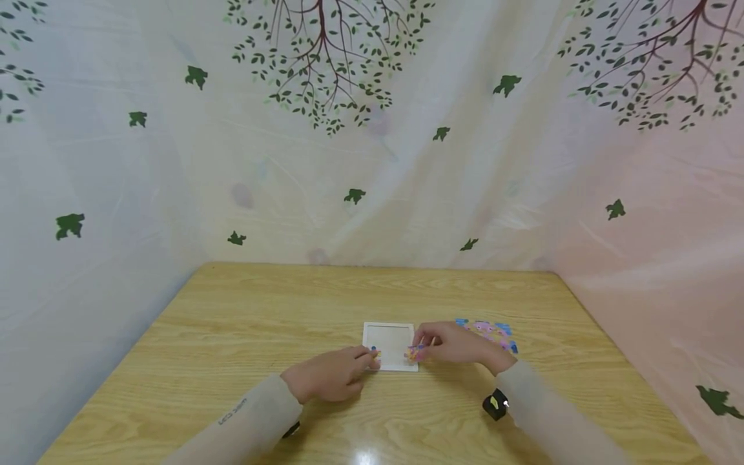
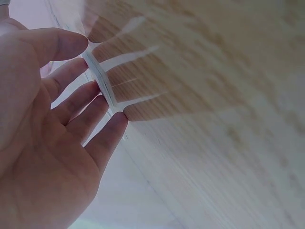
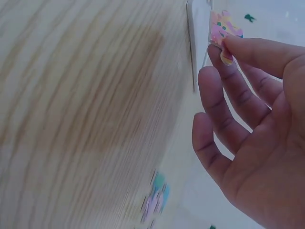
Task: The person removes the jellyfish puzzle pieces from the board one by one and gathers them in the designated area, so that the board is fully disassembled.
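A white square puzzle frame (image 1: 388, 325) lies on the table. My left hand (image 1: 331, 374) rests at its lower left edge, fingers fairly straight, with fingertips touching the rim and a small colourful jigsaw piece (image 1: 376, 352) in that corner. In the left wrist view, the left hand's fingertips meet the frame's pale side (image 2: 101, 78). My right hand (image 1: 450, 342) pinches a pink and yellow jigsaw piece (image 3: 223, 27) between thumb and fingers over the frame's lower right side. The right hand's other fingers are loosely bent. Part of the held piece is hidden by the thumb.
Several blue and pink jigsaw pieces (image 1: 494, 328) lie on the wooden table (image 1: 261, 310) to the right of the frame, partly behind my right hand. A pale curtain (image 1: 290, 194) printed with leaves surrounds the table at the back and sides.
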`<state>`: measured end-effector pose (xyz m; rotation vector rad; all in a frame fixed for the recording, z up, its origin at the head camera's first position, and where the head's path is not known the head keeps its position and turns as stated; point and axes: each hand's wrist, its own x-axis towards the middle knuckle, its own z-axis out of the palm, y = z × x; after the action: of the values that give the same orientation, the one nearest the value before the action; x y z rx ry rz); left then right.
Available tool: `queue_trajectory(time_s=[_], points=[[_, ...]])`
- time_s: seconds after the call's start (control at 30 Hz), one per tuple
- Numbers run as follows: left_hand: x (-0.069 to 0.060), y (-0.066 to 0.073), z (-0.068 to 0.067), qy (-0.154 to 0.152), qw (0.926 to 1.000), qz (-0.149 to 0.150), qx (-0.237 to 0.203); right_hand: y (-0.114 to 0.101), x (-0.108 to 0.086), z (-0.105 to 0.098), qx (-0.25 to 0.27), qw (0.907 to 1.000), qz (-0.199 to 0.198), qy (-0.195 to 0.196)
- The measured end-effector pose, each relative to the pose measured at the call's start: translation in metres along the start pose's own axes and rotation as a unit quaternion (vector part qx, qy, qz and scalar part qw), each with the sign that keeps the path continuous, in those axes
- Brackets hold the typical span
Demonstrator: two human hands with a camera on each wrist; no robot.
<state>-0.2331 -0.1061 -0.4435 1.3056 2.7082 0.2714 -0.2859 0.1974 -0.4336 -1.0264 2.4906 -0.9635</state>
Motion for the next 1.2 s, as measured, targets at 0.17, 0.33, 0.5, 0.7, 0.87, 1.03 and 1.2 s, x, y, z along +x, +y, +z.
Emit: queue_trajectory(time_s=[0.17,0.33,0.5,0.7,0.87,1.03,1.2], points=[[-0.001,0.001,-0.002,-0.004,0.9998,-0.003,-0.018,0.012,-0.020,-0.015,0.007,0.9999,0.007,0.008],[-0.001,0.002,-0.003,-0.007,0.9996,-0.008,-0.026,0.023,-0.039,-0.030,0.013,0.9989,0.034,0.028],[-0.002,0.002,-0.003,-0.009,0.9996,-0.010,-0.026,0.033,-0.059,-0.044,0.027,0.9981,0.042,0.036],[-0.002,0.002,-0.004,-0.007,0.9996,-0.007,-0.026,0.045,-0.080,-0.055,0.041,0.9965,0.063,0.037],[-0.003,0.003,-0.004,-0.010,0.9994,-0.013,-0.031,0.054,-0.092,-0.057,0.040,0.9946,0.089,0.036],[-0.003,0.003,-0.004,-0.013,0.9990,-0.019,-0.038,0.058,-0.098,-0.056,0.022,0.9942,0.098,0.038],[-0.004,0.004,-0.005,-0.013,0.9988,-0.021,-0.043,0.060,-0.099,-0.054,0.023,0.9932,0.110,0.031]])
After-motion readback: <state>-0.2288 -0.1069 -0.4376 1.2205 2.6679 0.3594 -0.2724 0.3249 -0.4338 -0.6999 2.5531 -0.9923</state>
